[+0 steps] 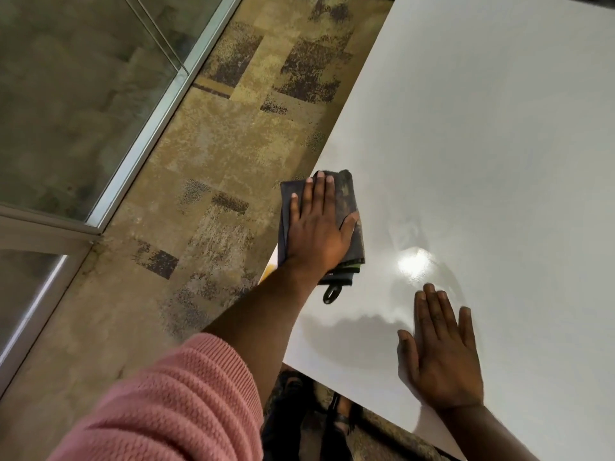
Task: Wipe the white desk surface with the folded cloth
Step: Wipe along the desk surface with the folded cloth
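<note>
Nearest, the right hand (442, 357) lies flat and open, palm down on the white desk (499, 144), holding nothing. Farther out, the left hand (319, 227), pink sleeve (173, 404) pushed up, presses with spread fingers on the folded dark cloth (349, 207) at the desk's left edge. No writing is readable.

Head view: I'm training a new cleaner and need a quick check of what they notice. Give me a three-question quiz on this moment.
1. True or false: the left hand presses flat on the folded cloth.
2. Where does the cloth lie? A) middle of the desk B) at the desk's left edge, partly overhanging C) on the carpet
3. Fill in: the right hand rests ____ on the white desk, holding nothing.

Key: 1 true; 2 B; 3 flat (palm down).
</note>
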